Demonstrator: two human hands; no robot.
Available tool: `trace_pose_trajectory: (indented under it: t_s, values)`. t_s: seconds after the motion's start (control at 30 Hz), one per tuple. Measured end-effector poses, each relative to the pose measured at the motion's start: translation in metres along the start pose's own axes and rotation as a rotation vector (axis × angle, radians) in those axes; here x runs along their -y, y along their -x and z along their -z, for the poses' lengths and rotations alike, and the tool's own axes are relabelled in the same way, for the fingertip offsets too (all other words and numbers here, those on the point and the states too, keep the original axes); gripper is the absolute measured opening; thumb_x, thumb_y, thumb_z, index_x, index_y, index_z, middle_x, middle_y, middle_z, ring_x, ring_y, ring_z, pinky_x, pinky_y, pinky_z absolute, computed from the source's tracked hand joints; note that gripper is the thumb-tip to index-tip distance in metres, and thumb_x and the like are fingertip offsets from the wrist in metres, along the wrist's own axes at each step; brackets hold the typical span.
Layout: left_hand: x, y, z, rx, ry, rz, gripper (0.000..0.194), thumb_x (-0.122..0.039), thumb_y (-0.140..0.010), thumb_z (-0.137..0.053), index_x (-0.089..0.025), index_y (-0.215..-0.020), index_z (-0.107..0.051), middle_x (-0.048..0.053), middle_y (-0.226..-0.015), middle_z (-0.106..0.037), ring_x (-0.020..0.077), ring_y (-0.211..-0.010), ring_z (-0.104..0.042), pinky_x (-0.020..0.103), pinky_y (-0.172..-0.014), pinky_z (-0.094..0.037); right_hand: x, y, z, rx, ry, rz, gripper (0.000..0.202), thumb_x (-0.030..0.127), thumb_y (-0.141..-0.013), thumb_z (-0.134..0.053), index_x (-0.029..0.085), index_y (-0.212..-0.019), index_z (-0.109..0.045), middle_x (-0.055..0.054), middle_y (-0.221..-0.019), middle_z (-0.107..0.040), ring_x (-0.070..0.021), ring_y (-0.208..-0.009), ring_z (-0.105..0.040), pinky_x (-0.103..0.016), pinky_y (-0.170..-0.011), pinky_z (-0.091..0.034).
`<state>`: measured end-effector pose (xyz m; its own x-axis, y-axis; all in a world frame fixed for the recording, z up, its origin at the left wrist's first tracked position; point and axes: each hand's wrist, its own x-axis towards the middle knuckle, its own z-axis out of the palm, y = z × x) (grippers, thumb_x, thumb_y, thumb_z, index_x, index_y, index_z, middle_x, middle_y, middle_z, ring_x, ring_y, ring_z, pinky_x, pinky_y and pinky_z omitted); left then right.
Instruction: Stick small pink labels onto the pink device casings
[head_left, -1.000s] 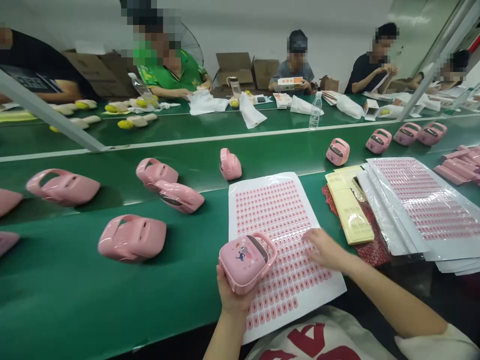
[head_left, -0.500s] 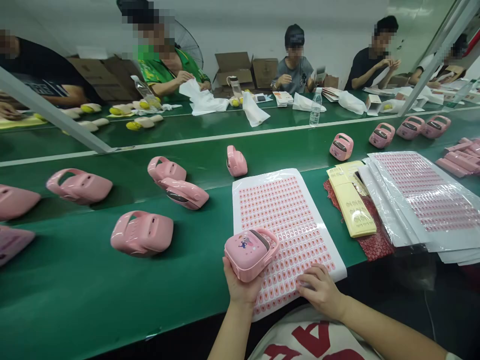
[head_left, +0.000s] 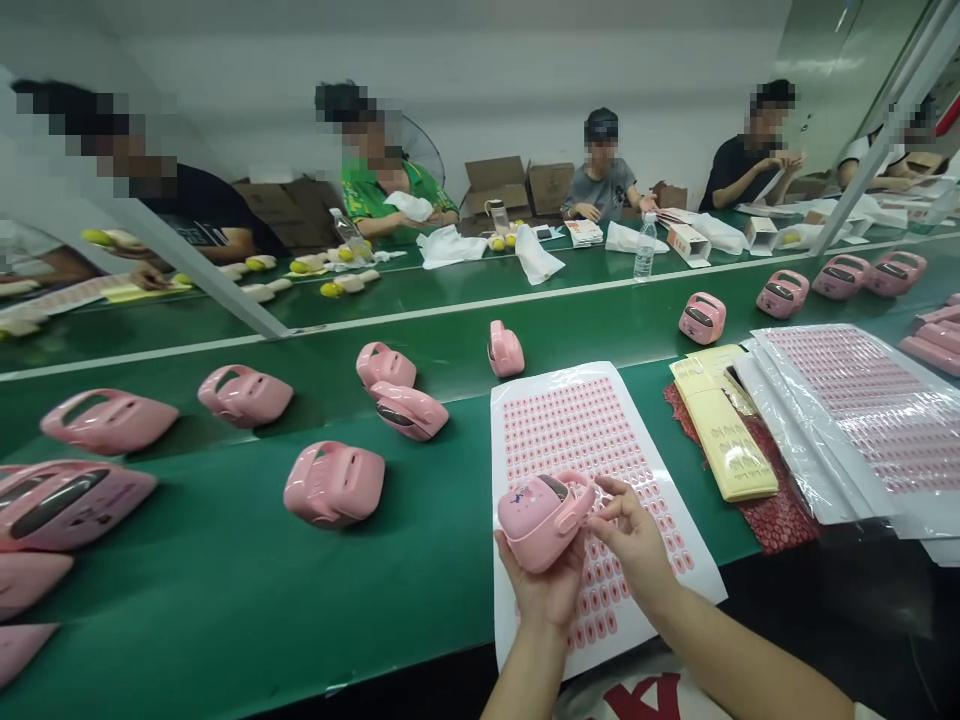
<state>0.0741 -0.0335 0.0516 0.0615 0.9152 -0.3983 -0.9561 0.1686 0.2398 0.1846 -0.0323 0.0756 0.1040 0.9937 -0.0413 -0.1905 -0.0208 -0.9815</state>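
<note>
A: What's the left hand (head_left: 541,585) got?
B: It cups a pink case (head_left: 541,518) from below, above the sticker sheet (head_left: 592,440) on the green bench (head_left: 225,590). Rounded shell, handle, small cartoon print on top.
A: And the right hand (head_left: 634,540)?
B: Fingers pinched at the case's handle.

A long green desk (head_left: 187,600) fills the frame from lower left to upper right, split lengthwise by white lines. On its near half lie scattered pink cases (head_left: 334,484), more at the far left edge and the upper right, a white sticker sheet (head_left: 577,425) at lower centre, and at right yellow cards (head_left: 731,455) beside stacked sticker sheets (head_left: 862,410). The far strip holds a water bottle (head_left: 644,246), white bags (head_left: 450,245) and yellow-tipped pieces (head_left: 330,288).
</note>
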Motion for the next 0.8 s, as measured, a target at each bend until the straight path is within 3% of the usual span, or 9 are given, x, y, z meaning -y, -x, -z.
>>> trace_pose_trajectory:
  t_s: [0.2, 0.43, 0.53, 0.7, 0.8]
  values:
    - [0.009, 0.003, -0.008, 0.009, 0.173, 0.072, 0.051, -0.058, -0.073, -0.051, -0.019, -0.103, -0.062, 0.010, -0.104, -0.066, 0.0188, -0.093, -0.062, 0.022, -0.073, -0.051, -0.002, 0.003, -0.021, -0.096, 0.062, 0.064, 0.023, 0.035, -0.064, -0.070, 0.021, -0.055, -0.055, -0.008, -0.115, -0.050, -0.0261, -0.117, -0.042, -0.046, -0.101, -0.029]
    - [0.012, 0.001, -0.001, 0.236, 0.262, 0.101, 0.045, -0.047, -0.077, -0.049, -0.013, -0.105, -0.062, 0.013, -0.108, -0.066, 0.0189, -0.097, -0.062, 0.022, -0.081, -0.049, -0.006, 0.002, -0.022, -0.151, 0.187, 0.149, 0.019, 0.028, -0.071, -0.063, 0.021, -0.058, -0.052, -0.009, -0.113, -0.052, -0.0243, -0.115, -0.044, -0.043, -0.094, -0.037]
    - [0.012, 0.002, -0.001, 0.287, 0.288, 0.132, 0.047, -0.045, -0.077, -0.048, -0.014, -0.110, -0.059, 0.012, -0.113, -0.063, 0.0187, -0.105, -0.057, 0.021, -0.085, -0.046, -0.008, 0.002, -0.022, -0.186, 0.355, 0.367, 0.017, 0.022, -0.075, -0.060, 0.021, -0.060, -0.052, -0.007, -0.105, -0.053, -0.0224, -0.104, -0.049, -0.040, -0.086, -0.042]
    - [0.012, 0.004, -0.001, 0.367, 0.234, 0.192, 0.059, -0.040, -0.076, -0.050, -0.012, -0.128, -0.043, 0.012, -0.113, -0.062, 0.0157, -0.104, -0.057, 0.017, -0.086, -0.044, -0.003, -0.002, -0.014, -0.154, 0.725, 0.905, 0.012, 0.015, -0.079, -0.056, 0.021, -0.069, -0.053, -0.004, -0.091, -0.055, -0.0188, -0.084, -0.050, -0.037, -0.073, -0.042]
    - [0.012, 0.005, -0.001, 0.358, 0.238, 0.200, 0.061, -0.041, -0.076, -0.048, -0.013, -0.129, -0.041, 0.011, -0.106, -0.065, 0.0144, -0.099, -0.060, 0.016, -0.082, -0.046, 0.000, -0.003, -0.010, -0.109, 0.809, 0.983, 0.007, 0.017, -0.079, -0.056, 0.021, -0.075, -0.052, -0.005, -0.090, -0.055, -0.0195, -0.084, -0.049, -0.037, -0.072, -0.042]
